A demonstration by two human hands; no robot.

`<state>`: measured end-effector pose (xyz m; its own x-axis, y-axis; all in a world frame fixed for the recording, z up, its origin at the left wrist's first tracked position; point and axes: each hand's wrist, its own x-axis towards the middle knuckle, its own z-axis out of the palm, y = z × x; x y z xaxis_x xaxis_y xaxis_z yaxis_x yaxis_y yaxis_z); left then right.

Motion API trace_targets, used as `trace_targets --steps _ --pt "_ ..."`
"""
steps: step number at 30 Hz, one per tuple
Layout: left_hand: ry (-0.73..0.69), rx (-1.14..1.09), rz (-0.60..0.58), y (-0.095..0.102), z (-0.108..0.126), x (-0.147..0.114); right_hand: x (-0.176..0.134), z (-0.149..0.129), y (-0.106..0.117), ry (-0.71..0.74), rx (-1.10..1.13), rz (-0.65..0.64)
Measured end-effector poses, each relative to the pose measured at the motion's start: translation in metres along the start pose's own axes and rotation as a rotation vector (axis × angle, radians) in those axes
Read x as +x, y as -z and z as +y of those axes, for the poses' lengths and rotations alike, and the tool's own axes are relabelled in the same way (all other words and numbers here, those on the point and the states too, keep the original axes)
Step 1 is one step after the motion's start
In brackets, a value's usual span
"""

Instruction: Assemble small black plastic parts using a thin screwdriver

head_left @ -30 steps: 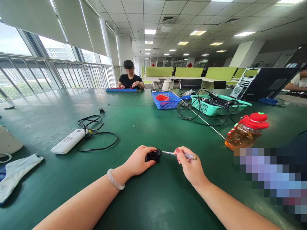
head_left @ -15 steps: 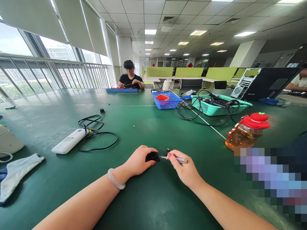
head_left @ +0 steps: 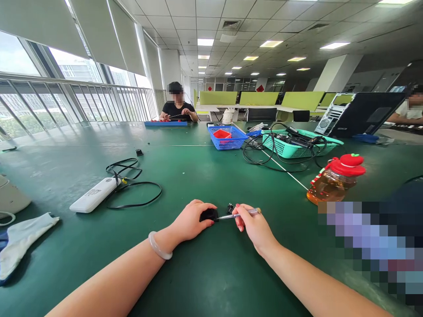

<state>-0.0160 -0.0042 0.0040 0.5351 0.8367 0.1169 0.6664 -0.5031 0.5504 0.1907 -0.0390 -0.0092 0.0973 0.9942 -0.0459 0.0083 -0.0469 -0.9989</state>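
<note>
My left hand (head_left: 194,221) is closed around a small black part (head_left: 209,215), which rests on the green table. Much of that part is hidden by my fingers and thumb. In my right hand (head_left: 253,226) I grip a slim silver screwdriver (head_left: 226,216) with a gold-coloured end. Its shaft points left and its tip meets the near right edge of the black part. Just beyond the shaft, beside my right fingertips, lies a tiny black piece (head_left: 230,208) of a kind I cannot make out.
A white power bank (head_left: 95,195) with a black cord lies left, near a cloth (head_left: 28,237). To the right stands a red-lidded bottle (head_left: 335,180). Farther back are a blue basket (head_left: 228,143) and a green basket (head_left: 291,150) with cables. A person (head_left: 178,108) sits opposite.
The screwdriver lies at a different angle, its handle end raised slightly, and my right fingers have shifted on it. My left hand stays on the black part. The view has turned slightly.
</note>
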Motion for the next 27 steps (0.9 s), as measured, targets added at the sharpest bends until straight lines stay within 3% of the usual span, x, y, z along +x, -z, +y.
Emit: trace_targets --steps 5,9,11,15,19,25,27 --pt "-0.020 0.011 0.002 -0.002 -0.003 0.001 0.018 -0.018 -0.010 0.092 -0.331 0.048" --pt "-0.044 0.029 0.018 -0.003 -0.007 0.002 0.040 -0.041 -0.031 0.182 -0.638 -0.011" --pt "-0.044 0.029 0.021 -0.004 -0.007 0.001 0.046 -0.044 -0.042 0.230 -0.702 0.045" --pt "-0.065 0.025 0.030 -0.004 -0.008 0.001 0.045 -0.033 -0.051 0.374 -0.666 0.162" --pt "-0.073 0.032 0.050 -0.005 -0.009 0.001 0.034 -0.026 -0.040 0.474 -0.550 0.089" --pt "-0.035 0.047 0.032 -0.003 -0.008 0.001 0.034 -0.028 -0.026 0.339 -0.256 0.275" --pt "-0.038 0.049 0.032 -0.003 -0.007 0.002 0.039 -0.023 -0.025 0.299 -0.210 0.266"
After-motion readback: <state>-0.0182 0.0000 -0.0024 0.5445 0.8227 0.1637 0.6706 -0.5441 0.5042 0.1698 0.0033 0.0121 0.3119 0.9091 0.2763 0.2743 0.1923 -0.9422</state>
